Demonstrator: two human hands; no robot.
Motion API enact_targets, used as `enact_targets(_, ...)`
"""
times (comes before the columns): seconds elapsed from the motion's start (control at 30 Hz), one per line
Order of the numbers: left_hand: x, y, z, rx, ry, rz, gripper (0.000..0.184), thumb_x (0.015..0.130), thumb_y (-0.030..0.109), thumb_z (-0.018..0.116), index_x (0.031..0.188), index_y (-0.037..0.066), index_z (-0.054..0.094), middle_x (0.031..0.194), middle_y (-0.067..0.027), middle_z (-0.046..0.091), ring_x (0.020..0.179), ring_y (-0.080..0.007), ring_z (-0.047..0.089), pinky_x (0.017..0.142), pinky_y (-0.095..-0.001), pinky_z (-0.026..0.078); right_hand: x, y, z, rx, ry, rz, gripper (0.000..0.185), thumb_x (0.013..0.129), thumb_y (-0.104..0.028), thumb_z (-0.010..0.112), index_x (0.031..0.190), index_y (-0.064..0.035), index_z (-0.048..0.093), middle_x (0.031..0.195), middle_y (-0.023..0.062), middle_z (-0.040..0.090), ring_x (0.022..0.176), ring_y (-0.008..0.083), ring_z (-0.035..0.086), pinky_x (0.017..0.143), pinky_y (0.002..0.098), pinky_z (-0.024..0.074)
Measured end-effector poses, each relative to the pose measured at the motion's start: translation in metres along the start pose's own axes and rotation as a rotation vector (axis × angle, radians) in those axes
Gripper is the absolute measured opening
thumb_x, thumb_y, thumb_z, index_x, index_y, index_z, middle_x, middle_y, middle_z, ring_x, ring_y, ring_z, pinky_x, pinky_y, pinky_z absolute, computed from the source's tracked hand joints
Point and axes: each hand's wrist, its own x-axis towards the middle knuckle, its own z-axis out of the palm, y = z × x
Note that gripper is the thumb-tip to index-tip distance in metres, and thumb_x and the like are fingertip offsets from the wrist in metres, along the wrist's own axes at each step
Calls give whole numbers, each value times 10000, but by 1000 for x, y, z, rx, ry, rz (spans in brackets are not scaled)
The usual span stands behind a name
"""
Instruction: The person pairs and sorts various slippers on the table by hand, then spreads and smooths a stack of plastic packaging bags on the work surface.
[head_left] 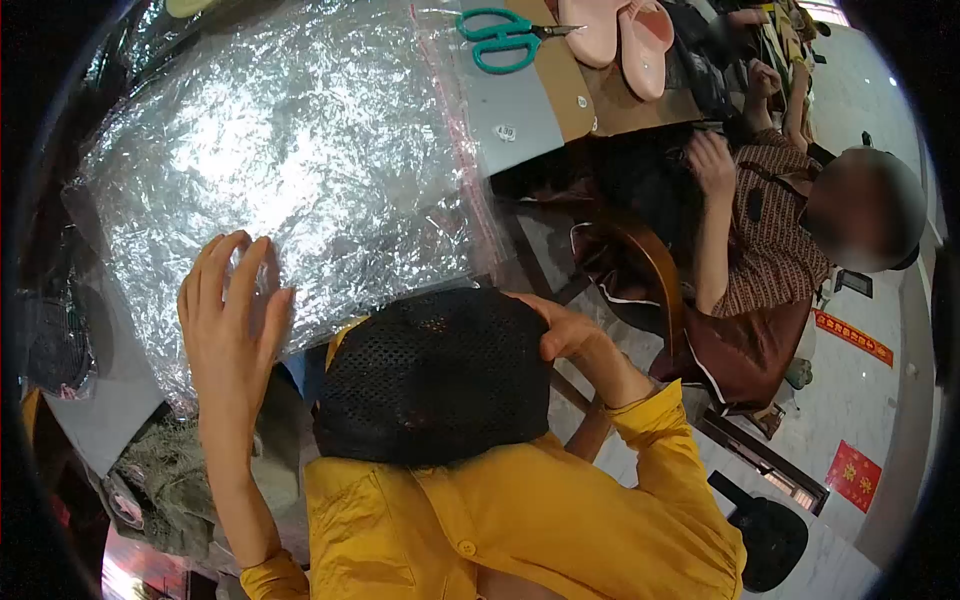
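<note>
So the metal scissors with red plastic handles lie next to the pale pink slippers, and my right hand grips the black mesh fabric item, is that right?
Not quite: the head view shows teal handles, not red ones. The metal scissors do lie next to the pale pink slippers, and your right hand grips the black mesh fabric item.

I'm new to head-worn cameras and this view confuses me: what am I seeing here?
There is no machine here, only a person in a yellow shirt. The single picture comes from a camera on that person's head, looking forward and down. The left hand is spread over crinkled clear plastic on the work surface; whether it presses down is hard to tell. The right hand grips the edge of a black mesh item. Teal-handled scissors and pink shoes lie farther off, and another person is at the right.
</note>
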Motion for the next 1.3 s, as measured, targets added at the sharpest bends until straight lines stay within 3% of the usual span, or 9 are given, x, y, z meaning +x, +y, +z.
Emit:
enact_targets(0.2,1,2,-4,-18,4,20,428,811,186,690,1212,91,574,1278,-117,507,1258,-321,433,1027,-467,323,-23,7,-29,-17,170,53,1099,543,-339,916,1440,-22,366,1376,100,487,1249,212,472,1068,338,361)
enact_targets(0.5,-5,-2,-3,-50,31,21,493,752,236,735,1204,115,577,1252,-122,512,1252,-328,429,1005,-510,321,-43,-23,-36,-223,498,284,793,800,-190,732,1477,-84,333,1443,92,428,1320,202,366,1089,320,283)
enact_targets(0.57,-6,-2,-5,-58,26,24,480,760,244,735,1195,108,584,1248,-122,515,1245,-327,430,1004,-508,320,-42,8,-95,-132,380,216,782,825,-282,723,1477,-90,336,1475,84,383,1324,195,351,1087,329,273)
enact_targets(0.67,-8,-4,-2,-47,59,42,455,777,258,731,1177,93,591,1236,-124,516,1226,-326,435,997,-503,320,-34,42,-161,-285,609,404,794,871,-432,657,1492,-97,295,1523,85,307,1367,215,301,1129,360,203)
enact_targets(0.77,-11,-5,-1,-27,88,72,469,776,274,728,1185,99,580,1236,-123,516,1226,-320,430,989,-496,320,-28,46,-162,-209,481,448,848,886,-565,571,1511,-103,230,1568,98,202,1426,252,204,1155,395,150)
enact_targets(0.8,-11,-5,-2,-15,92,75,469,777,275,726,1186,100,579,1236,-122,515,1226,-318,429,988,-494,319,-27,0,-74,-283,506,450,731,970,-465,486,1484,-9,236,1516,111,323,1365,227,357,1138,357,264)
enact_targets(0.9,-10,-4,-3,-6,85,75,469,780,280,722,1189,103,577,1234,-119,513,1226,-315,426,988,-491,316,-23,22,-117,-189,326,502,779,968,-541,421,1499,-23,185,1555,101,238,1404,229,290,1162,366,208)
enact_targets(1.03,-9,-2,-3,-29,67,44,478,776,288,726,1194,111,578,1237,-113,507,1229,-312,424,1002,-499,301,-21,64,-193,-250,339,593,905,889,-652,481,1535,-148,96,1598,96,42,1465,240,54,1168,484,91)
enact_targets(1.3,-8,0,-1,-25,48,22,495,755,279,744,1198,120,589,1249,-112,505,1247,-319,419,1019,-507,291,-36,87,-205,-146,233,568,975,844,-686,521,1536,-158,82,1597,98,48,1464,263,54,1158,520,82)
